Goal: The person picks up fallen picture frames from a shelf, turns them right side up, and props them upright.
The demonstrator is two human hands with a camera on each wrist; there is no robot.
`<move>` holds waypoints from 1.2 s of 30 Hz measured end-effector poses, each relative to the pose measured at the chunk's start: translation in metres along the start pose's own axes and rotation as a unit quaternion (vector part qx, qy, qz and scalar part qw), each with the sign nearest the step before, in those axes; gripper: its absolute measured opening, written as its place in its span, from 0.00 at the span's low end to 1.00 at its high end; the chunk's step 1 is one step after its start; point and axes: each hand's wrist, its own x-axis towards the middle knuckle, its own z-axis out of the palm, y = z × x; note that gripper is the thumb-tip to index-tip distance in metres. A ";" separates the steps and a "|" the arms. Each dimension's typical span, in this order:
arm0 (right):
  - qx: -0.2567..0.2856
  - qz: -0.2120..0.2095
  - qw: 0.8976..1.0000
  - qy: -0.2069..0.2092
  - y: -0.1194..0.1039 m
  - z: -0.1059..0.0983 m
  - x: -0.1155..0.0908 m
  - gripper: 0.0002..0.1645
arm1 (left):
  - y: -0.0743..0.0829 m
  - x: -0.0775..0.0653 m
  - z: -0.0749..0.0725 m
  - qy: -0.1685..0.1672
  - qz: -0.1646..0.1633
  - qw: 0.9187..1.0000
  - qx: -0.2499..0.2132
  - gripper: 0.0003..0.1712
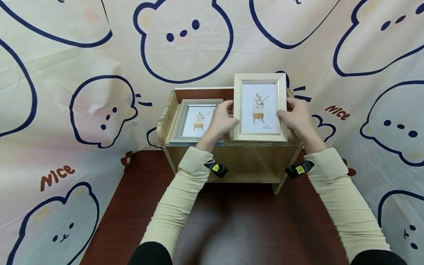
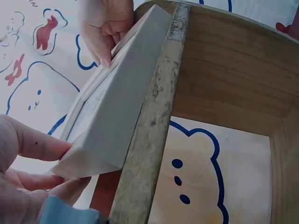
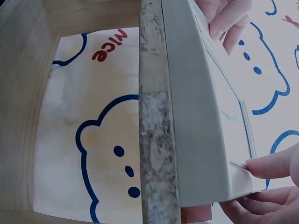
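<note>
A cream picture frame [image 1: 260, 137] with a potted-plant print stands near upright on the right part of a small wooden shelf's top. My left hand [image 1: 221, 119] pinches its left edge, thumb on the front and fingers behind. On the opposite edge my right hand [image 1: 299, 115] holds it the same way. Both wrist views show the frame's lower side at the shelf's worn front edge [image 2: 156, 102]. A second picture frame [image 1: 179, 127], with a similar print, leans at the left of the shelf top, partly hidden by my left hand.
The wooden shelf [image 1: 245, 162] has raised sides and an open lower compartment. It stands on a dark red-brown table [image 1: 251, 224]. Behind and around hangs a cream cloth [image 1: 109, 62] printed with blue-outlined bears.
</note>
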 end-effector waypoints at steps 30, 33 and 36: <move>0.065 -0.018 0.996 0.063 -0.001 -0.008 0.003 0.33 | 0.000 0.002 -0.001 0.047 0.104 0.991 0.064 0.35; 0.066 -0.019 0.995 0.070 -0.001 -0.007 0.003 0.32 | -0.001 0.003 0.000 0.054 0.116 0.990 0.064 0.34; 0.072 -0.016 0.995 0.072 0.000 -0.007 0.003 0.32 | -0.001 0.003 0.001 0.057 0.122 0.989 0.064 0.34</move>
